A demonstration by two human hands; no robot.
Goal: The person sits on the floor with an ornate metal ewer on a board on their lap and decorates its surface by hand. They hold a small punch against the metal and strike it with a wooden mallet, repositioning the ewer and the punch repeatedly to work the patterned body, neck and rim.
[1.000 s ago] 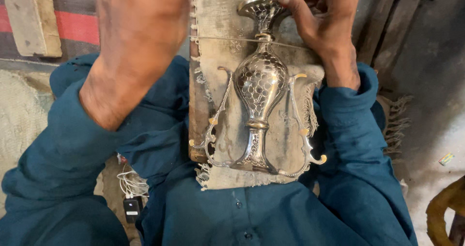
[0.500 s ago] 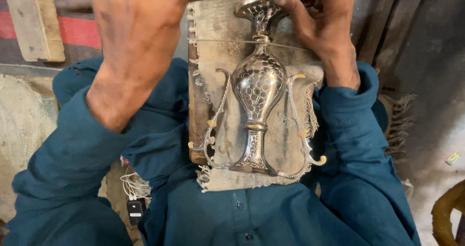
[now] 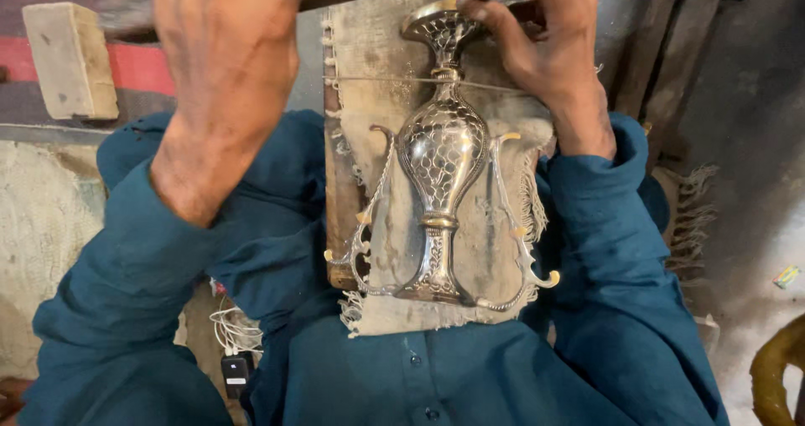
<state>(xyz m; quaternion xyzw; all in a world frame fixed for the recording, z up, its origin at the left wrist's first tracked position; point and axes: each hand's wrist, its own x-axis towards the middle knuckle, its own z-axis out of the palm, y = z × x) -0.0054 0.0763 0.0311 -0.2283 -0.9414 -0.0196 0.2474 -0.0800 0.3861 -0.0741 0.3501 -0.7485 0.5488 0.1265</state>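
I've got the wooden board propped on my lap, cloth-covered, with the silver vase lying down its middle, mouth at the far edge. Right hand fingers pinch the vase rim. Left hand is raised over the board's far left corner; can't tell its grip. I'd keep that rim steady. Wood block sits well clear.

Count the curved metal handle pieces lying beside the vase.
2: one curved handle lies left of the patterned metal vase, the other curved handle right of it, both on the cloth-covered board.
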